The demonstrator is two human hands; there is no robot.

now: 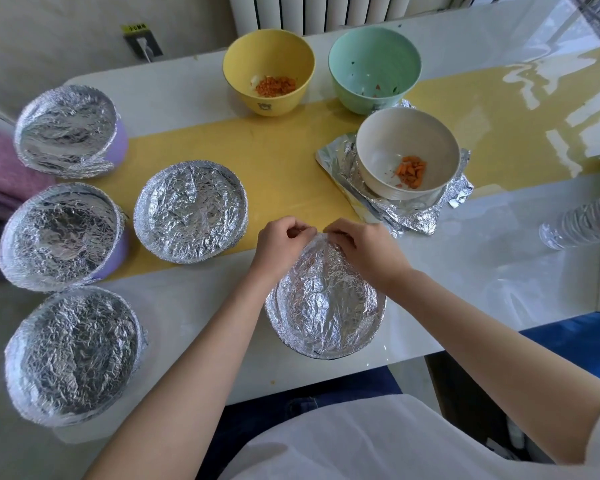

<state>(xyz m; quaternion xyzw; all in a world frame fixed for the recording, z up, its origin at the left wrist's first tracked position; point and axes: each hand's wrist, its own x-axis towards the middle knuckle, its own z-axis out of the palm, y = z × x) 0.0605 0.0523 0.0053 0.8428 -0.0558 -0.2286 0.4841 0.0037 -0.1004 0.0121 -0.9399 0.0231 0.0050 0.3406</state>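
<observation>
Foil-covered bowl (326, 299) stands near the front edge of the table (465, 265), close before me. My left hand (284, 242) and my right hand (364, 247) both pinch its far rim with curled fingers (300, 232).

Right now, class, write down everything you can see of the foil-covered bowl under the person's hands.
The foil-covered bowl is round, its mouth sealed by crinkled silver foil that dips in the middle and folds over the rim. The bowl beneath is hidden. It stands upright on the white table, near the front edge. The left hand and right hand pinch the foil at its far rim.
</observation>
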